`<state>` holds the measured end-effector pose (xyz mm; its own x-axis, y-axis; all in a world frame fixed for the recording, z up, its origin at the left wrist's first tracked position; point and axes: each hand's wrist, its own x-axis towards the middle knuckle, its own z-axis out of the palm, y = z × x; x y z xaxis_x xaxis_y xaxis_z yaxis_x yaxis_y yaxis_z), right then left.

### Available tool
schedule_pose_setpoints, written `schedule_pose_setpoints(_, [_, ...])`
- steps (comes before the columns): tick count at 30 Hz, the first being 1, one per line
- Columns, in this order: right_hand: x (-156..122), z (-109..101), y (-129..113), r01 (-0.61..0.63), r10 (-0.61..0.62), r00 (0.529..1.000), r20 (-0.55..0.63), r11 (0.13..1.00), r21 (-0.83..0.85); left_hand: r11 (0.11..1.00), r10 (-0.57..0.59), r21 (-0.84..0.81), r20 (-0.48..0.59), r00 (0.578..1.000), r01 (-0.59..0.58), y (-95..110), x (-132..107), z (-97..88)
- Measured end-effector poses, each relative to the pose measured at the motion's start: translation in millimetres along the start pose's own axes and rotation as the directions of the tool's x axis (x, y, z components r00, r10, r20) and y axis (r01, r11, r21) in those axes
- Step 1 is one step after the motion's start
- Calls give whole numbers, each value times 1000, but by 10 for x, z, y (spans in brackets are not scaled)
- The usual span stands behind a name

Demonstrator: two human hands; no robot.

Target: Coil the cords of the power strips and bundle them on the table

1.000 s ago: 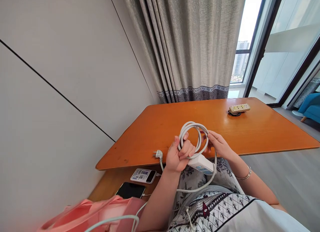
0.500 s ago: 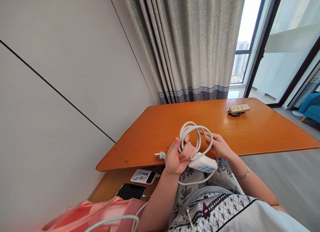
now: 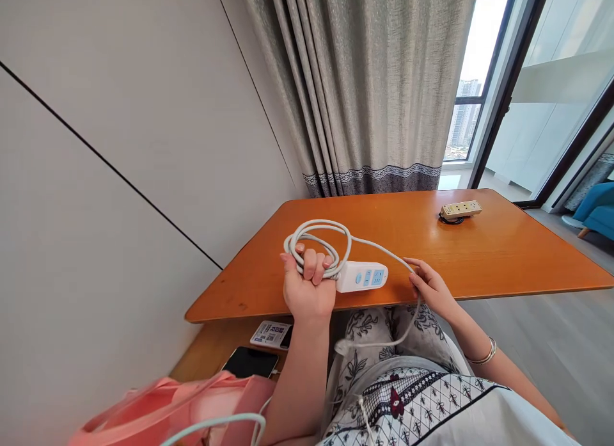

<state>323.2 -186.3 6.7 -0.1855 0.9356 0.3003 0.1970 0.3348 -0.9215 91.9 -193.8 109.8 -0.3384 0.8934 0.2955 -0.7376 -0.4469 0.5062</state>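
Observation:
My left hand (image 3: 309, 283) is closed around a looped coil of white power cord (image 3: 322, 223) above the near edge of the table. From the coil side a white power strip (image 3: 362, 277) with blue sockets sticks out to the right of that hand. My right hand (image 3: 429, 285) pinches the same cord between thumb and fingers, farther along its length. Past the right hand the cord hangs over my lap, and its plug (image 3: 342, 347) dangles near my left forearm, blurred.
The orange-brown table (image 3: 268, 260) spans the view. A beige power strip (image 3: 460, 209) with a black cord lies at its far right. Below the left edge are a phone (image 3: 251, 363), a white device with printed labels (image 3: 269, 334) and a pink bag (image 3: 192, 404).
My left hand has moved left with the coil, and the power strip has swung up, sockets showing. The cord now stretches between both hands. The plug has shifted from the left hand's side toward my lap.

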Motion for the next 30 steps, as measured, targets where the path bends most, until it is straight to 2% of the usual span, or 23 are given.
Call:
schedule_pose_setpoints(2, [-36, 11, -10, 121, -134, 986, -95, 984, -132, 995, 75, 65, -2, 997, -75, -45, -4, -17])
schedule_pose_setpoints(4, [-82, 14, -86, 244, -282, 954, -104, 929, -278, 976, 147, 159, 18, 989, -148, -110, -25, -28])
schedule_pose_setpoints(7, [-156, -14, -286, 423, -463, 886, -1, 810, -407, 940, 211, 259, 76, 975, -223, -193, -64, -30])
schedule_pose_setpoints(11, [-224, -60, -610, 650, -634, 739, 227, 582, -489, 917, 200, 314, 175, 964, -248, -256, -118, -13])
schedule_pose_setpoints(13, [-239, -55, -773, 710, -657, 680, 325, 480, -514, 906, 163, 352, 222, 961, -235, -288, -155, -5])
schedule_pose_setpoints(16, [-238, -9, -995, 750, -662, 632, 402, 392, -533, 897, 48, 408, 291, 955, -169, -333, -225, -5])
schedule_pose_setpoints(19, [-192, 40, -1150, 773, -695, 590, 410, 341, -535, 891, -100, 447, 360, 928, -77, -343, -301, -29])
schedule_pose_setpoints(21, [-118, 44, -1200, 772, -737, 563, 372, 310, -554, 878, -243, 477, 403, 882, 24, -326, -345, -58])
schedule_pose_setpoints(24, [70, -1, -1211, 748, -797, 543, 265, 316, -583, 846, -472, 487, 495, 730, 216, -293, -391, -98])
schedule_pose_setpoints(26, [218, -43, -1194, 726, -812, 559, 168, 382, -572, 845, -525, 433, 561, 641, 313, -280, -406, -102])
schedule_pose_setpoints(28, [347, -69, -1165, 707, -777, 621, 99, 501, -499, 846, -532, 361, 590, 607, 392, -275, -412, -87])
schedule_pose_setpoints(30, [430, -75, -1117, 683, -692, 712, 118, 642, -348, 831, -551, 325, 587, 594, 451, -273, -412, -67])
